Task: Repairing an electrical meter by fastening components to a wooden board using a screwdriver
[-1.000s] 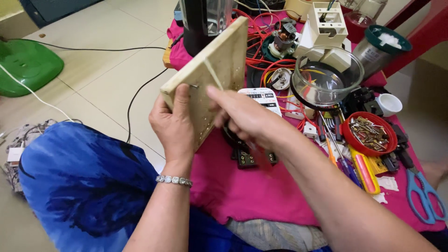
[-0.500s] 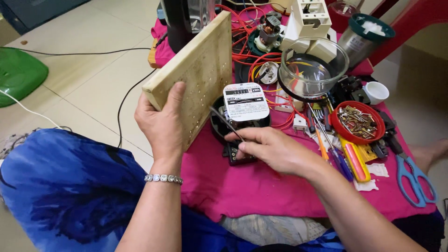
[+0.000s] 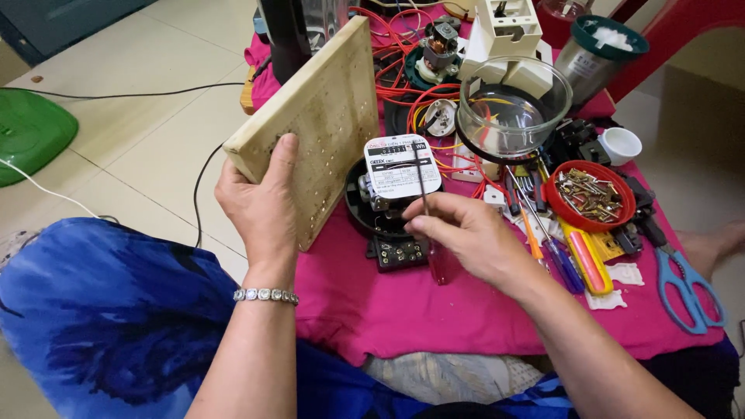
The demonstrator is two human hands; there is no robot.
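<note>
Your left hand (image 3: 264, 206) grips the wooden board (image 3: 314, 128) upright at the cloth's ten o'clock edge. Your right hand (image 3: 466, 237) pinches a screwdriver (image 3: 431, 225), tip on the meter (image 3: 396, 186) just beside the board. At the meter's two o'clock sits a glass bowl (image 3: 512, 109); at three o'clock, a red dish (image 3: 590, 198).

pink cloth (image 3: 403, 310) carries meter (image 3: 392, 194), red bowl (image 3: 590, 195), blue scissors (image 3: 687, 283).
</note>
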